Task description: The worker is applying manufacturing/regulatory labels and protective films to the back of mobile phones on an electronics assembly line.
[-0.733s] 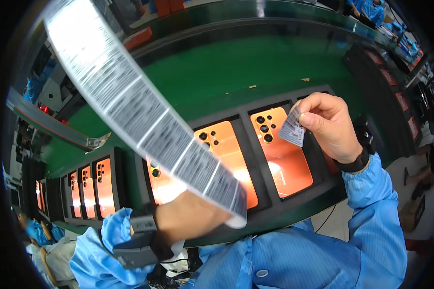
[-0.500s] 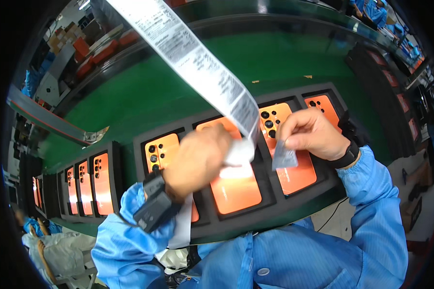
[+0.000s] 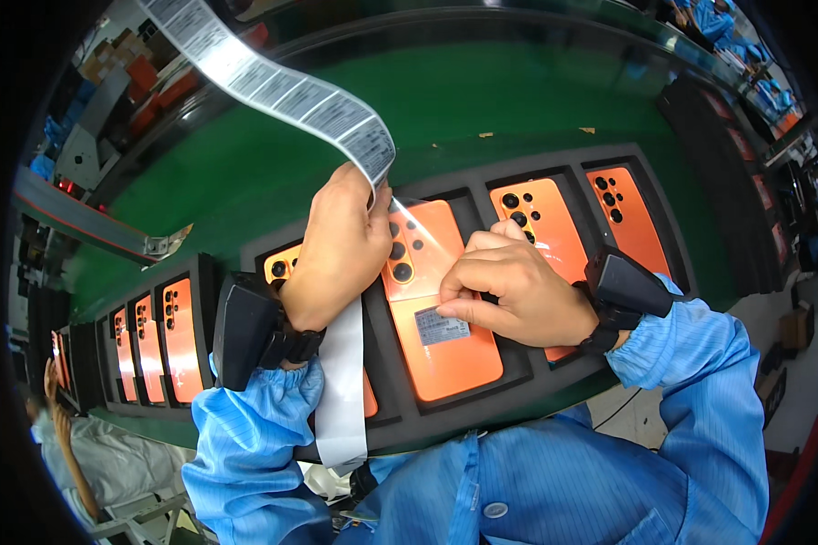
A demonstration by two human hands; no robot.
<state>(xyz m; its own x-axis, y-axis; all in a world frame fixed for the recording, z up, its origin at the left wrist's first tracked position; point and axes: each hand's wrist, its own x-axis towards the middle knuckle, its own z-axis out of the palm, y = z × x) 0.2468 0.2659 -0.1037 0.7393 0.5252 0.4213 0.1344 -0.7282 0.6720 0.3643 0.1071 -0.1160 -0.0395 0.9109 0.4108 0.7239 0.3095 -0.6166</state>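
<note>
My left hand (image 3: 341,241), closed, grips a long strip of printed labels (image 3: 300,102) beside the camera end of the middle orange phone (image 3: 445,368). The strip curls up to the upper left, and a plain white length of backing paper (image 3: 341,400) hangs below my left wrist. A grey printed label (image 3: 442,325) lies against the back of this phone. My right hand (image 3: 518,291) is closed, its thumb and fingertips pinched at the label's upper edge. Clear film seems to stretch over the phone's camera end between both hands.
A dark foam tray (image 3: 647,163) holds several orange phones in slots, including an orange phone (image 3: 623,213) at its right end. Further trays with phones (image 3: 184,350) stand at left. Stacked dark trays (image 3: 713,182) are at right, on a green conveyor belt (image 3: 491,95).
My right hand has moved left and brought the label from the neighbouring phone onto the middle one. My left hand has gone up and left, and the label strip has swung left with it.
</note>
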